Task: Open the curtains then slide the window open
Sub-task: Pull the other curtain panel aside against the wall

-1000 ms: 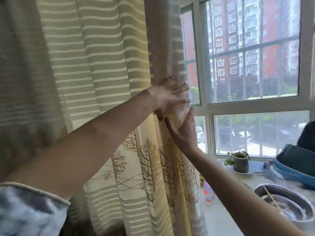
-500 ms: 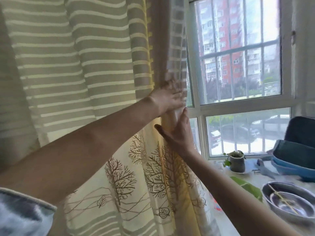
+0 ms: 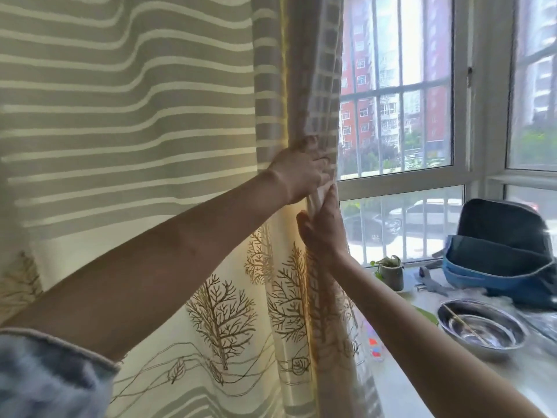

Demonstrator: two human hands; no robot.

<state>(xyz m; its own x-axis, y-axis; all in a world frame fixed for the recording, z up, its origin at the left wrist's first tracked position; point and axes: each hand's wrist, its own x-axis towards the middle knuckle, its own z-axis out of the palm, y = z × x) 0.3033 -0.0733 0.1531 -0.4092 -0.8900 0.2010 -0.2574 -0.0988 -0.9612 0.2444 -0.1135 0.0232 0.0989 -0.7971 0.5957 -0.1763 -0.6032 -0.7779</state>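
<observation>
A striped cream-and-grey curtain (image 3: 144,122) with brown tree prints fills the left two thirds of the head view. Its bunched right edge hangs at centre. My left hand (image 3: 301,170) grips that edge, fingers curled into the folds. Just below it, my right hand (image 3: 324,230) lies against the same edge, fingers pointing up; whether it clutches the fabric is unclear. To the right, the white-framed window (image 3: 464,173) is uncovered, with bars and red buildings behind the glass. Its sash looks shut.
The sill (image 3: 512,375) at the lower right carries a small potted plant (image 3: 391,274), a steel bowl (image 3: 482,327) with a stick in it, and a blue-and-dark bag (image 3: 500,254). A small colourful object (image 3: 375,348) shows behind the curtain's sheer edge.
The view has swung right and the curtain edge with both hands has shifted left against the window, baring more glass. Both hands stay on the curtain edge.
</observation>
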